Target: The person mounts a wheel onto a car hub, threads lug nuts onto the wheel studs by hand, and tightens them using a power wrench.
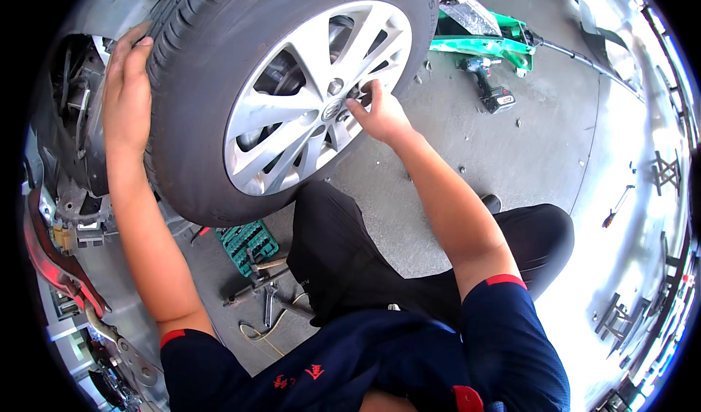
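Observation:
A wheel with a black tyre [191, 120] and a silver spoked rim [266, 110] stands upright in front of me, beside the car's bodywork. My left hand [128, 94] lies against the tread on the left side, its fingers stretched upward along the rubber. At the rim's middle my right hand [381, 115] has its thumb and fingers curled at a bolt hole beside the centre cap [332, 109]. Whatever is between those fingertips is too small and dark to make out. A lug bolt head [335, 86] shows in a neighbouring hole.
A green floor jack [485, 45] with a long handle stands at the far right, a cordless impact wrench [488, 87] near it. Below the tyre lie a green socket set case [248, 245], a hammer [269, 264] and a wrench [269, 306]. Exposed car parts [77, 90] line the left.

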Tool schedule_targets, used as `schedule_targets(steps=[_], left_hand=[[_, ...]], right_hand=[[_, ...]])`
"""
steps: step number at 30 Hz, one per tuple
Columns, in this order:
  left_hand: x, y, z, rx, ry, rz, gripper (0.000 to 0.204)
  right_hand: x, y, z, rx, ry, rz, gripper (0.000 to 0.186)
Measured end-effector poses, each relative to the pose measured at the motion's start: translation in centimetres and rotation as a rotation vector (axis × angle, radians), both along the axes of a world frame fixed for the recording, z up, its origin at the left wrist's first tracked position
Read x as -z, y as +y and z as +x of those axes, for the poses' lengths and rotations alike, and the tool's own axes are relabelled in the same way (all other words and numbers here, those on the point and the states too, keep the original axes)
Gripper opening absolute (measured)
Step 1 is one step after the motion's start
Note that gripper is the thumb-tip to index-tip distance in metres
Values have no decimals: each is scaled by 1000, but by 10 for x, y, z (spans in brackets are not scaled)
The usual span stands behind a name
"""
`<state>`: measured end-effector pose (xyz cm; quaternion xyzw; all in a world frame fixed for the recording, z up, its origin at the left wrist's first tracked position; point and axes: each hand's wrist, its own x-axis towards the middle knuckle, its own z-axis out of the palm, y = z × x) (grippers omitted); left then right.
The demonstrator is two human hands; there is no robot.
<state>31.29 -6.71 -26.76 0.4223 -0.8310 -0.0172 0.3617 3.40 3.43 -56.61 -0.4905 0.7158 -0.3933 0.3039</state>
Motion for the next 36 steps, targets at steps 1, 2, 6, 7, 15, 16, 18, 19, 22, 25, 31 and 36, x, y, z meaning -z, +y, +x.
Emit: schedule_targets(steps=[1,2,6,7,15,16,18,19,22,25,31,36], left_hand=[[0,1,0,4,-13,-30,47],[0,1,2,9,-30,-59,47],[2,-4,1,19,-24,-49,47],[3,-7,-2,42,-28,-66,47],[1,-14,13,57,32,17,47],[2,-15,11,85,13,-15,47],[2,-16,6,114,-7,-46,47],[1,-17,3,114,7,-19,47],[0,-18,10,104,28,13,46],[3,-15,12,77,36,7,46],[1,-15,6,52,30,15,47],[2,-11,7,22,4,-16,48]], right_hand=[[3,-5,1,-15,61,-62,49],[3,-8,3,-20,63,-63,49],[37,-18,-4,77,-440,258,55],[49,-16,-8,193,-391,203,54],[25,-9,20,68,-349,99,39],[32,-10,21,113,-589,118,42],[43,-18,24,275,-439,32,41],[49,-20,25,284,-360,-117,41],[42,-29,27,252,-273,-147,40],[28,-38,21,312,-1071,396,40],[42,-30,29,331,-494,90,49],[29,-22,23,330,-306,155,39]])
